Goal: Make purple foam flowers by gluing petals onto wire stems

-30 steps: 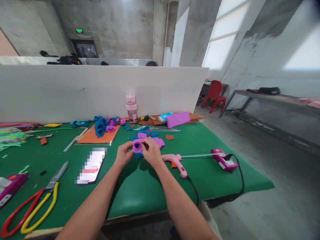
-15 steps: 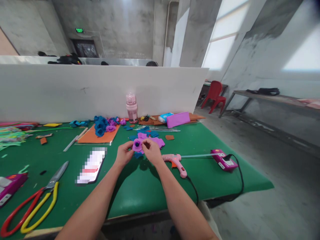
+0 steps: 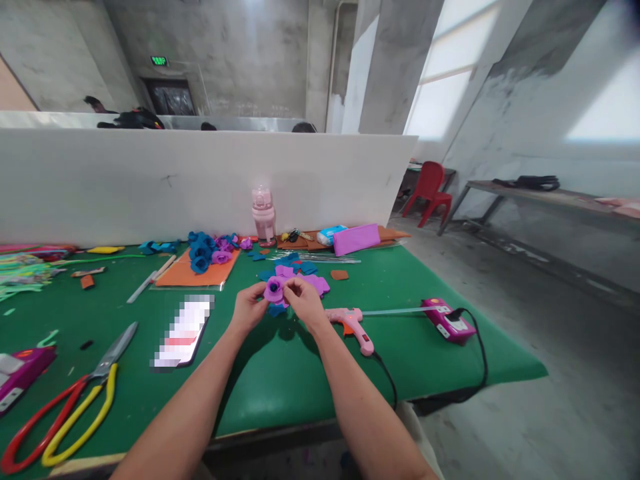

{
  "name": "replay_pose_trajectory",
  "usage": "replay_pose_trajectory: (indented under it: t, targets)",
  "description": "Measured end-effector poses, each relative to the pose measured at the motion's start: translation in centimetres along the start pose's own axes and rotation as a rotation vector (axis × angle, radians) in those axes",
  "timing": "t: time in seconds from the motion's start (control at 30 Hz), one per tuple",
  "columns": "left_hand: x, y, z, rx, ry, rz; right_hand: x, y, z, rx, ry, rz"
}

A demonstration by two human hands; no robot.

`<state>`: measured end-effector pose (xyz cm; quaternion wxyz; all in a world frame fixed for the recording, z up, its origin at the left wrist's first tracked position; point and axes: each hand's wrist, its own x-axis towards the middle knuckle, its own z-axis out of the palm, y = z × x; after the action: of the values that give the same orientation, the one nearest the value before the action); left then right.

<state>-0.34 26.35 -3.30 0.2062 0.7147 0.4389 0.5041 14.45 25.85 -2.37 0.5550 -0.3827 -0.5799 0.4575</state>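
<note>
A small purple foam flower (image 3: 274, 289) with a blue centre is held between both my hands just above the green table (image 3: 280, 380). My left hand (image 3: 248, 309) pinches its left side. My right hand (image 3: 305, 303) has its fingers closed on the right side and top of it. Loose purple and blue foam petals (image 3: 305, 275) lie on the table right behind the flower. A pink glue gun (image 3: 350, 323) lies just right of my right hand.
A phone (image 3: 183, 331) and large red-and-yellow scissors (image 3: 70, 403) lie at the left. Finished blue and purple flowers (image 3: 205, 250) sit on an orange sheet (image 3: 189, 275). A pink bottle (image 3: 263, 213) stands by the white partition (image 3: 150, 183). A purple device (image 3: 449, 321) with a cable is at the right.
Both hands have shifted slightly up and away with the flower. My right fingers have moved round its top edge.
</note>
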Motion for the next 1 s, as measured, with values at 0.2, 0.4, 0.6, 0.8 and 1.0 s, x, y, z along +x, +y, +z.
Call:
replay_pose_trajectory:
  t: [0.2,0.4,0.6,0.8,1.0]
  targets:
    - [0.0,0.3,0.0,0.006,0.021,-0.01,-0.2,-0.7,0.0,0.097,-0.029,0.075]
    - [0.0,0.3,0.1,-0.007,0.04,-0.032,-0.3,-1.1,0.0,0.139,-0.025,0.131]
    - [0.1,0.2,0.2,-0.007,0.051,-0.033,-0.3,-1.0,0.0,0.167,-0.045,0.155]
    - [0.1,0.5,0.2,-0.028,0.046,-0.045,-0.3,-1.0,0.0,0.184,-0.048,0.162]
    - [0.1,0.4,0.3,-0.067,0.046,-0.048,-0.3,-1.2,0.0,0.213,-0.05,0.191]
